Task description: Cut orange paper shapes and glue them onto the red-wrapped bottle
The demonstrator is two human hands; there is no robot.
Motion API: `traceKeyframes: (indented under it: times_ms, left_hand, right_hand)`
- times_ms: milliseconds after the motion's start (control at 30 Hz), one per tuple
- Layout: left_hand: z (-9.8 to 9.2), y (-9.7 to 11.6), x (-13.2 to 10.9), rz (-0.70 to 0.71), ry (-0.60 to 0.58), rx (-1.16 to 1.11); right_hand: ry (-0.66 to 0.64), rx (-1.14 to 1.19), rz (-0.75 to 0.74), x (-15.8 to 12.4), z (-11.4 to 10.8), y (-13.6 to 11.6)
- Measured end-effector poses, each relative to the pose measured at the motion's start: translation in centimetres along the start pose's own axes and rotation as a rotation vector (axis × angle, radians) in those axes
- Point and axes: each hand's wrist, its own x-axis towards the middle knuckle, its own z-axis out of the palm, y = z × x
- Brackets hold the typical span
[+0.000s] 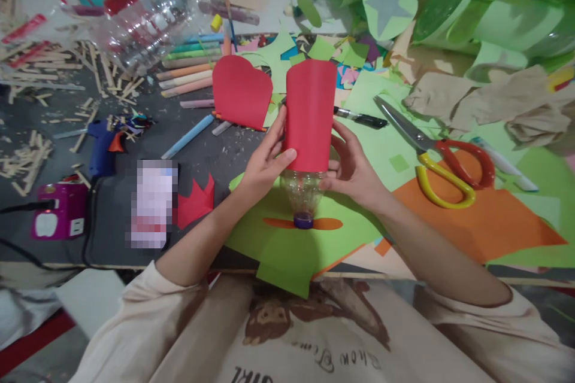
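Between my hands is a clear plastic bottle [302,188] with a purple cap [303,219] pointing toward me. A sheet of red paper [311,114] covers its far part. My left hand [269,158] grips the bottle's left side, thumb pressed on the red paper. On the right, the fingers of my right hand [353,161] curl against the bottle near the paper's lower edge. Beneath the cap lies an orange paper strip [330,224] on green paper [278,245]. A red rounded paper piece [242,93] sits just beyond my left hand.
Large scissors [426,146] and a black pen [362,118] lie to the right. At left are a blue glue gun [102,146], a phone [151,203], a purple power box [59,210] and wooden sticks [103,69]. Clear bottles [153,18] and green bottles [444,6] line the back.
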Motion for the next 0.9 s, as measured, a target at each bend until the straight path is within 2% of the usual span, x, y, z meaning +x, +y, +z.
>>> traceKeyframes:
  times_ms: [233, 467, 633, 700, 800, 900]
  left_hand:
    - [0.5, -0.1, 0.2, 0.003, -0.049, -0.134]
    - [0.7, -0.1, 0.2, 0.0, -0.018, -0.16]
    - [0.9, 0.1, -0.3, -0.058, 0.072, 0.067]
    - [0.4, 0.4, -0.4, -0.027, 0.093, 0.176]
    - [-1.1, 0.7, 0.0, 0.081, 0.123, 0.391]
    - [-3.2, 0.3, 0.7, 0.146, 0.191, 0.604]
  right_hand:
    - [-0.043, 0.027, 0.012, 0.1, -0.2, -0.6]
    - [-0.017, -0.049, -0.057, -0.1, 0.0, 0.0]
    - [0.09, -0.379, -0.172, -0.5, -0.2, 0.3]
    - [0.115, -0.48, -0.227, -0.5, -0.3, 0.3]
    - [0.138, -0.519, -0.307, -0.4, -0.5, 0.4]
    - [0.162, -0.513, -0.316, -0.3, -0.5, 0.6]
